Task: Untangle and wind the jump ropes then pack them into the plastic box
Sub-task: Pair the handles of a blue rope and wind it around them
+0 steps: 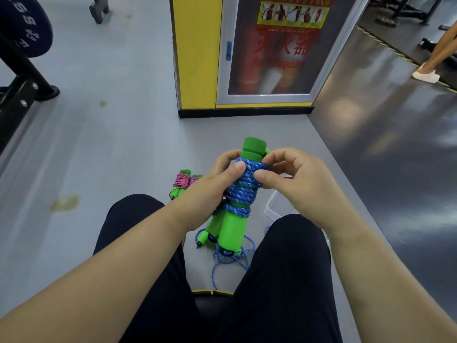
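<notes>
Grey floor [123,157], bearing: wound pink jump rope [184,183]; clear plastic box [270,209]; loose loops of blue jump rope [222,266]; yellow fire-extinguisher cabinet [197,58]; black rack foot [47,91].

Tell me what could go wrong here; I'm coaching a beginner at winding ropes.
The loose blue rope tail lies in crossed loops on the floor; pulling it up may tighten a knot. The coils round the green handles are pinned only by the left hand and right hand; a slip could unwind them.
</notes>
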`<state>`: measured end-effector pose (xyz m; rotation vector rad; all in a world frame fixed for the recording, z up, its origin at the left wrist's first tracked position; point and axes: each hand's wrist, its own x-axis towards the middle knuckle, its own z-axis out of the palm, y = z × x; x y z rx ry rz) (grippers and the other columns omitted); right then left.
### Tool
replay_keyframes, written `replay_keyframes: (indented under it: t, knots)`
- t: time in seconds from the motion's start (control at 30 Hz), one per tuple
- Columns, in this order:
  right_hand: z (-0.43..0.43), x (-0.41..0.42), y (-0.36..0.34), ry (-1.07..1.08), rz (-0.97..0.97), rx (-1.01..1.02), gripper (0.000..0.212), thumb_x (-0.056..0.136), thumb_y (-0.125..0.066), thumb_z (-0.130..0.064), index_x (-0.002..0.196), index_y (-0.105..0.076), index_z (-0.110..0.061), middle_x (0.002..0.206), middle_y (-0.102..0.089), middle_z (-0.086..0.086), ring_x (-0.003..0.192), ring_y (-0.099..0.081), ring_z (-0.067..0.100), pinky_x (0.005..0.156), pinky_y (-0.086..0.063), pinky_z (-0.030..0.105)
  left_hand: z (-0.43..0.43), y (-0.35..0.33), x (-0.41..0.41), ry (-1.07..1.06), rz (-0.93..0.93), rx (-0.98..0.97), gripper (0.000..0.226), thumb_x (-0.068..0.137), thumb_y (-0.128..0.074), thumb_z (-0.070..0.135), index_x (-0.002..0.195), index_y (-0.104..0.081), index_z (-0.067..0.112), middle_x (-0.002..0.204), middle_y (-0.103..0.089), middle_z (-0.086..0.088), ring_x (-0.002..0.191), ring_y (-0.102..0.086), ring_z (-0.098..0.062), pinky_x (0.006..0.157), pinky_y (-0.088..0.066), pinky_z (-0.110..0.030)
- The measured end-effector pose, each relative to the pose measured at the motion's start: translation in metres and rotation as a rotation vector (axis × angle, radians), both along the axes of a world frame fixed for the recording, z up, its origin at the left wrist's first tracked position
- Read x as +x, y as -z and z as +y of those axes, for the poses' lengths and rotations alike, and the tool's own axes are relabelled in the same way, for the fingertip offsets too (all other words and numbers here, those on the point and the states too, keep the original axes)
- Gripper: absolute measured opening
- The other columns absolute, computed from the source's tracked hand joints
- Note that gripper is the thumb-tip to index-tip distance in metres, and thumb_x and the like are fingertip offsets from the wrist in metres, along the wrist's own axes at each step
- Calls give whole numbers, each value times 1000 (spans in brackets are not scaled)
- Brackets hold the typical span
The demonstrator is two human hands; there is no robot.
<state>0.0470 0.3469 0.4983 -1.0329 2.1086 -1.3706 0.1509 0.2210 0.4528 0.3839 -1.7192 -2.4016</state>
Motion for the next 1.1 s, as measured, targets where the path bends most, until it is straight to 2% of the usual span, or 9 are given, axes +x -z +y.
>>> replay_keyframes:
  t: [0.1,0.23,0.37,0.53,0.67,0.83,0.9,1.0,1.1]
  knots:
    - [2,-5,-5,-23,-17,46,15,74,-75,-23,78,-60,-19,79,-71,9,74,-69,19,77,-57,34,5,-4,3,-26,5,-148,34,79,-49,42,112,-45,39,97,-67,5,83,-67,-4,68,-53,-21]
    - [0,-5,-12,-51,35,34,15,78,-72,-17,77,-58,-12,80,-69,16,70,-67,17,68,-56,22,10,-8,2,-89,39,-176,34,75,-49,46,108,-45,39,103,-65,3,82,-67,-3,68,-53,-21]
    - [0,-3,-11,-45,152,8,15,78,-71,-20,74,-57,-19,77,-67,4,73,-66,19,70,-56,32,10,-9,1,-115,43,-168,26,84,-53,51,107,-49,40,102,-65,7,86,-67,-3,72,-53,-21]
    - [3,-7,-11,-106,-16,14,10,79,-69,-13,77,-61,-19,77,-66,4,73,-65,17,74,-58,28,12,-8,1,-119,15,-145,17,89,-53,38,106,-52,37,95,-65,6,81,-65,-6,72,-53,-27]
    - [7,-6,-14,-96,117,53,8,79,-70,-17,77,-63,-21,76,-68,-2,73,-66,14,72,-55,23,9,-8,0,-100,18,-187,24,84,-54,39,108,-51,40,100,-66,4,83,-65,-6,71,-52,-22]
    - [4,-3,-8,-44,-184,-91,12,84,-62,-6,75,-64,-15,64,-67,-4,61,-63,7,63,-55,18,8,-8,1,-88,21,-159,15,92,-50,32,106,-52,38,87,-67,13,79,-63,-9,69,-51,-27]
    - [2,-3,-6,-69,-199,-94,13,85,-60,-4,76,-63,-14,65,-65,-5,61,-62,5,62,-54,17,10,-6,2,-101,18,-116,21,84,-50,38,105,-53,37,85,-67,9,75,-63,-11,67,-51,-30]
    - [2,-8,-13,-194,-30,21,17,84,-63,-4,78,-61,-20,73,-64,-3,67,-63,5,64,-54,16,13,-3,1,-134,-5,-99,29,79,-51,50,104,-52,34,79,-67,10,72,-63,-10,67,-51,-30]
    - [2,-14,-18,-292,326,173,25,79,-71,-9,79,-57,-31,74,-60,-16,74,-58,2,68,-54,18,14,-4,0,-125,-30,-98,30,83,-56,50,105,-51,31,78,-66,11,71,-62,-9,70,-49,-32]
